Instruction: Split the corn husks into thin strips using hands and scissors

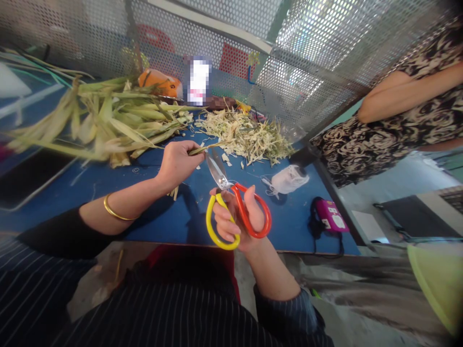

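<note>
My left hand (181,161) is closed round a dried corn husk (198,150), whose thin end sticks out to the right. In my right hand (240,217) is a pair of scissors (219,172) with one yellow and one red handle loop. The blades point up and left, their tips at the husk near my left fingers; whether they touch it I cannot tell. A pile of whole husks (104,115) spreads across the table's left part. Beyond the scissors lies a heap of short cut husk pieces (249,137).
On the blue table (144,193) are a white thread-wrapped bundle (289,179) and a magenta box (331,215) with a dark strap. A perforated metal screen (231,29) stands behind, near an orange item (161,83). Another person's arm (408,96) shows at right.
</note>
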The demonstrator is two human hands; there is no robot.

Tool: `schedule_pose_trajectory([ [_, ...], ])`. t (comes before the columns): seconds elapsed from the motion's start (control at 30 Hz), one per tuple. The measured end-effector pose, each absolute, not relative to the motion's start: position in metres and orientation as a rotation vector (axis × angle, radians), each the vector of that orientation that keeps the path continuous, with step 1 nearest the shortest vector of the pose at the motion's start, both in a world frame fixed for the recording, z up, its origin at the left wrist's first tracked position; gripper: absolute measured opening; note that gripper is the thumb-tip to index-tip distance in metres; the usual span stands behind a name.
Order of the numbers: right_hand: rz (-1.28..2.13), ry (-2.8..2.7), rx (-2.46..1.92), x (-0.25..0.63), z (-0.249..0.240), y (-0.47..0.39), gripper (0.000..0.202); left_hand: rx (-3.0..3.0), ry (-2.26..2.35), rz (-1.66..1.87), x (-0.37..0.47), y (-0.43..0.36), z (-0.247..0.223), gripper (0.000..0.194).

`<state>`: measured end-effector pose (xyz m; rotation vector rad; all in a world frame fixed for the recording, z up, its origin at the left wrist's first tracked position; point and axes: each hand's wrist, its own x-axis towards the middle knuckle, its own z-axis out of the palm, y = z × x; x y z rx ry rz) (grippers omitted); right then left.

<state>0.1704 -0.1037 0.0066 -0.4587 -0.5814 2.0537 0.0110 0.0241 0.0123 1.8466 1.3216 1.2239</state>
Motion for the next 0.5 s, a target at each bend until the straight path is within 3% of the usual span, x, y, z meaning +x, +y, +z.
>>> schedule_pose_trajectory([
  [0.33, 2.020, -0.607, -0.528, 0.1656, 0.0047, -0.1009, 0.055, 1.852, 1.318, 1.211, 0.0096, 0.0252, 0.0112, 0.018],
  [0.5, 1.760, -0.869, -0.933, 0.1746, 0.0064, -0.0989, 0.047, 1.663, 1.272, 1.200, 0.0102, 0.0279, 0.0157, 0.017],
])
